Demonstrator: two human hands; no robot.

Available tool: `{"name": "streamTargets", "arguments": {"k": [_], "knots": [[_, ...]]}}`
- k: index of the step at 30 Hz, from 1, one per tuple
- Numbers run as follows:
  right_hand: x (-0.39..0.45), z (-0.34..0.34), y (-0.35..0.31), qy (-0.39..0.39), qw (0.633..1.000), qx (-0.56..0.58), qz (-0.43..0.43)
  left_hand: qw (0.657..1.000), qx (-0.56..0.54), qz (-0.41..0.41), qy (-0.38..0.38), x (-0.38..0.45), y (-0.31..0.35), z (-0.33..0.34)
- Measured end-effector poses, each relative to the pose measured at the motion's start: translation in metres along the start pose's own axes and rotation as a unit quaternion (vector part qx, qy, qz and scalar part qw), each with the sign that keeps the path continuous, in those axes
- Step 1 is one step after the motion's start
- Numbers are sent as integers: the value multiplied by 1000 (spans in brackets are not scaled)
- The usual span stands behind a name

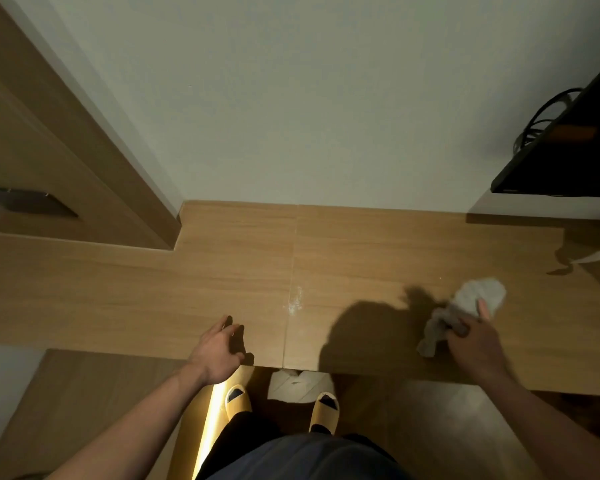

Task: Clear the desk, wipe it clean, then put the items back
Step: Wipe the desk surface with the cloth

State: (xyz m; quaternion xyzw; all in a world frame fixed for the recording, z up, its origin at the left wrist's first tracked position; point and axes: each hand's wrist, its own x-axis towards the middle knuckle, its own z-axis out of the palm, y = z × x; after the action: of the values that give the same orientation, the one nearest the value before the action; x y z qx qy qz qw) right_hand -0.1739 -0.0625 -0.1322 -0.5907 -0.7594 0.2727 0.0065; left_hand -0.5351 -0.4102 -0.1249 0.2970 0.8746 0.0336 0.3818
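Right hand [473, 336] grips gray rag [465, 311] on tabletop [136, 282], rag partly hidden; left hand [219, 351] w/ loose fingers holds nothing

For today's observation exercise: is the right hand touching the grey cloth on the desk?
Touching. The head view shows the right hand gripping the grey cloth, fingers curled into its folds, on the desk.

My left hand [219, 351] reaches forward with my bare forearm stretched out, fingers loosely spread and curved downward, gripping nothing. My right hand [473, 336] is extended farther to the right, its fingers curled, pinching a bunched cloth [465, 311].
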Motion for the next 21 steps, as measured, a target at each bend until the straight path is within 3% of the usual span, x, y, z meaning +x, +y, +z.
{"name": "streamTargets", "arguments": {"k": [4, 7, 11, 16, 18, 21], "knots": [[-14, 46, 37, -57, 992, -89, 69, 1000, 4, 5, -8, 1, -2, -5], [-31, 83, -3, -68, 991, -53, 104, 1000, 10, 7, -13, 0, -7, -8], [-76, 125, -105, -93, 995, -39, 18, 999, 18, 13, -28, -3, -20, -14], [-114, 174, -210, -218, 969, 33, -115, 998, 41, 29, -31, -2, -38, -34], [-120, 176, -236, -260, 954, 81, -122, 998, 47, 34, -35, 1, -48, -43], [-117, 152, -251, -209, 959, 145, -128, 998, 31, 33, -35, 12, -64, -55]]}}
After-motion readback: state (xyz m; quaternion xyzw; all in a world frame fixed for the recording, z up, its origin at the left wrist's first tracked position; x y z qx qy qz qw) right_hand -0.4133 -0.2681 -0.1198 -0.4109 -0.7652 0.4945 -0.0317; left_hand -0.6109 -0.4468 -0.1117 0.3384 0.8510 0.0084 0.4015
